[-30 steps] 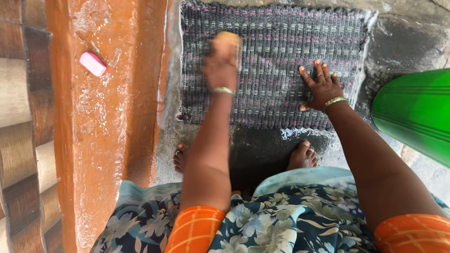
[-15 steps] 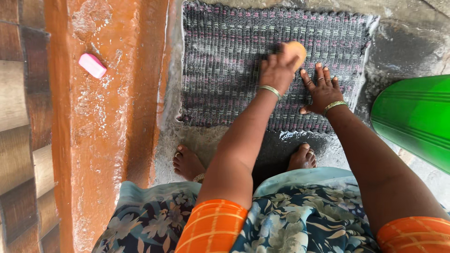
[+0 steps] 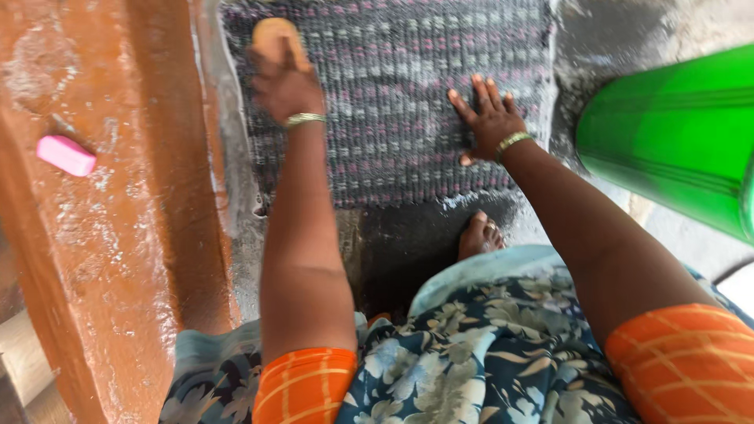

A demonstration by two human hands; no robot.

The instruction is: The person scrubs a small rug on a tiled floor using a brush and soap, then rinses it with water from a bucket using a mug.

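The left hand [image 3: 284, 82] has its fingers closed around a tan scrub brush [image 3: 274, 37] at the woven mat's [image 3: 408, 118] far left corner. The right hand [image 3: 488, 118] lies flat, fingers spread, on the mat's right side, pinning it. The brush's long axis points away from the person.

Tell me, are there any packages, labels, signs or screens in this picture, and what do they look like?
None in view: no package, label, sign or screen.
Nearest to one: an unwrapped pink soap bar, a rounded block lying on the orange ledge at left.
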